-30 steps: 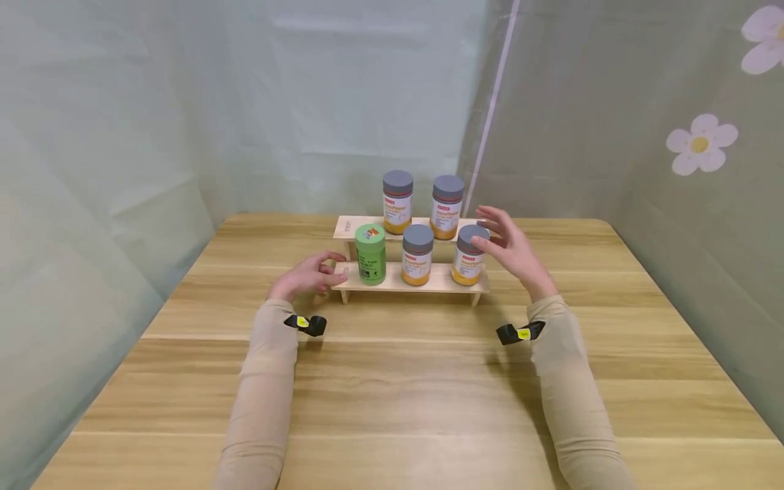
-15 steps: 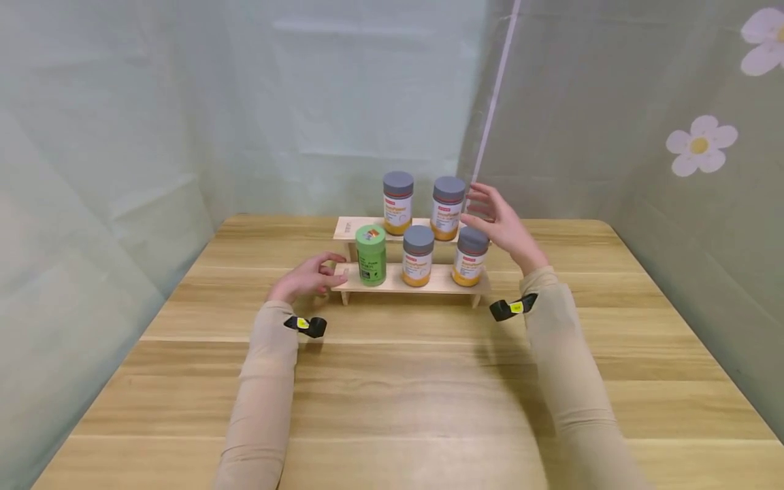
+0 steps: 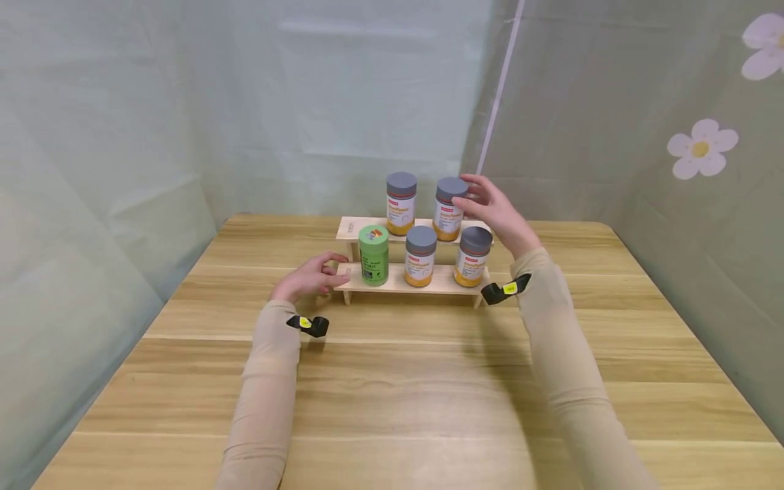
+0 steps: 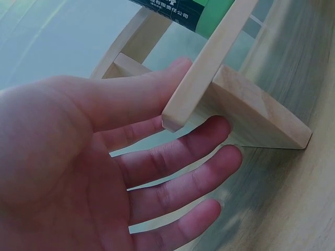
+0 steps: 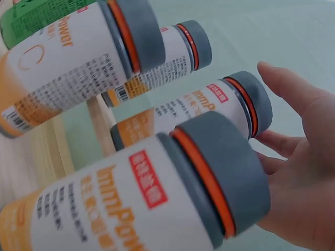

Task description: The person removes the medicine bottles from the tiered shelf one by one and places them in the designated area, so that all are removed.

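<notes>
Left hand (image 3: 311,277), just left of the frame's centre, gripped the end of a two-tier pale wooden shelf (image 3: 444,279), thumb above the lower board and fingers beneath; the shelf stood on a wood-grain counter (image 3: 398,381). Along the lower tier, mid-frame, stood a green cylindrical bottle (image 3: 375,257), then a white-and-orange cylindrical bottle with a grey lid (image 3: 420,262) and its match (image 3: 471,264) to the right. Behind, the upper tier bore two more: the upper-left bottle (image 3: 401,206) and upper-right bottle (image 3: 448,216). Right of centre, the right hand (image 3: 499,218) was spread loosely around the latter's lid; whether it touched could not be told. Pale cloth (image 3: 367,102) filled the top.
</notes>
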`<state>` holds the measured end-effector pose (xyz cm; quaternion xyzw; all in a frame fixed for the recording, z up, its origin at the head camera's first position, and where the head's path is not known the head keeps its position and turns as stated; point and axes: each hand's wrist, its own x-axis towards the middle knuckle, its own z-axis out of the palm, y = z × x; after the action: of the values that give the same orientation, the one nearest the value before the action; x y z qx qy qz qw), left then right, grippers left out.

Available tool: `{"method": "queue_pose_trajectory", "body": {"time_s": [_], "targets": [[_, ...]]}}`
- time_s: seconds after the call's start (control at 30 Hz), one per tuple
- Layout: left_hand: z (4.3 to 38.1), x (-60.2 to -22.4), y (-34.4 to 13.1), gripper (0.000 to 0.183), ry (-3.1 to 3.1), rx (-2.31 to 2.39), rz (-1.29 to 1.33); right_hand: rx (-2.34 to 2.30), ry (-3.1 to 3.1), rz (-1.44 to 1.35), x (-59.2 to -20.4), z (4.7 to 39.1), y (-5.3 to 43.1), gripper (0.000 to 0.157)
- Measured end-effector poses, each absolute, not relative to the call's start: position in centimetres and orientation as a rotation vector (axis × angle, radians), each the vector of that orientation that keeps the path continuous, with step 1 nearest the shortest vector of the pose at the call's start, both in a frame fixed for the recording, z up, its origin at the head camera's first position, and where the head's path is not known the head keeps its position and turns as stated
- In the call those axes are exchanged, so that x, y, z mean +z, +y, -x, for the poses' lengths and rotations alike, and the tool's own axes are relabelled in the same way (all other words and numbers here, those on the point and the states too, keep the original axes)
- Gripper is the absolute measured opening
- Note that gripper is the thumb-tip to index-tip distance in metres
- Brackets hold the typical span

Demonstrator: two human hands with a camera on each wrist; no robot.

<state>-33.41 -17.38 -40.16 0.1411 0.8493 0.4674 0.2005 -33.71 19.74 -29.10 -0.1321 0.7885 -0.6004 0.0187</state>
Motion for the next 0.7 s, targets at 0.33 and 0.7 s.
{"method": "queue_pose_trajectory", "body": {"time_s": [0.33, 0.7], "targets": [[33.78, -40.32, -17.26, 0.059, 2.365, 1.305, -0.405, -1.832, 2.474, 0.315, -28.49, 34.29, 18.98, 0.059], [33.66, -40.15, -17.07, 0.06, 2.368, 1.301, -0.4, -1.818, 2.575, 0.284, -28.4, 34.31, 19.16, 0.056]]}}
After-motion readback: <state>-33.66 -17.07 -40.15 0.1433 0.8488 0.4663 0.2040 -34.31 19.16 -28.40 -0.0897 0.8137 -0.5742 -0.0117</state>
